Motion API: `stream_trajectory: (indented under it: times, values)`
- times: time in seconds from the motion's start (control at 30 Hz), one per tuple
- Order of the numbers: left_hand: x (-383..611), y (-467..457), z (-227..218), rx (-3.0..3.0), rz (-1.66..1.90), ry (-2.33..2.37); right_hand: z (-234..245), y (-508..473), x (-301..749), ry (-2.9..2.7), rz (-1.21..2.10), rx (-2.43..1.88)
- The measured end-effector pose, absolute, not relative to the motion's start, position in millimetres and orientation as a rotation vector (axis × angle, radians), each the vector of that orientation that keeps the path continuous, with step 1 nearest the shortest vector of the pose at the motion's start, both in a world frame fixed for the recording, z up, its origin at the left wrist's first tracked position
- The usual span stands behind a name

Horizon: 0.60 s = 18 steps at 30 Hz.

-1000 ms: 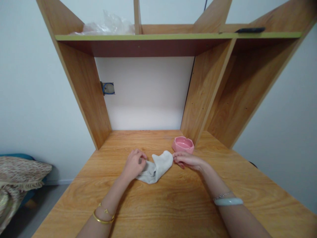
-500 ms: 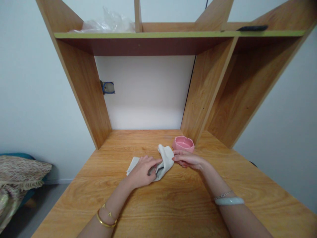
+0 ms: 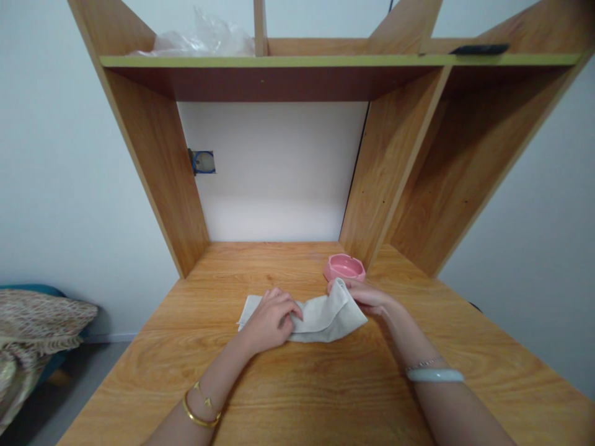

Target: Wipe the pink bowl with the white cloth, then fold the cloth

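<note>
A white sock [image 3: 320,317] lies stretched across the wooden desk [image 3: 325,384] in front of me. My left hand [image 3: 269,319] presses on its left part, fingers curled and pinching the cloth near the middle. My right hand [image 3: 369,296] holds the sock's right end, which is lifted a little off the desk and hides most of those fingers. A small pink bowl [image 3: 344,267] stands just behind my right hand.
Wooden uprights [image 3: 160,167] and a shelf [image 3: 279,62] box in the back of the desk. A crumpled clear plastic bag [image 3: 204,40] and a dark flat object [image 3: 481,49] lie on the shelf. A patterned blanket [image 3: 32,325] sits at the far left.
The sock was bunched and folded between my hands; now it is spread out flat to the right. My right hand drew its end rightward while the left shifted onto the middle.
</note>
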<state>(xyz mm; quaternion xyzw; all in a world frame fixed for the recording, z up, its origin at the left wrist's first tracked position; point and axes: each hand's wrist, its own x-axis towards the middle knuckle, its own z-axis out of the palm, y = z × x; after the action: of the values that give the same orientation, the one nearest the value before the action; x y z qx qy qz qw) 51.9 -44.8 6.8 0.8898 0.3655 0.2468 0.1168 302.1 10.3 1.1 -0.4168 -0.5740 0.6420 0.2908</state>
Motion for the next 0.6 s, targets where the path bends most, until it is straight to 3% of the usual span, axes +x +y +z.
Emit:
stream_trajectory:
  times: [0.17, 0.47, 0.6]
  values:
    - [56, -46, 3, 2.621, 0.555, 1.002, 3, 11, 302, -1.526, 1.713, -1.138]
    - [53, -43, -1, 2.645, 0.592, 1.023, 5, 8, 299, -1.476, 1.684, -1.089]
    - [40, -35, 4, 2.592, 0.71, 1.301, 6, 10, 299, -1.423, 1.575, -1.091]
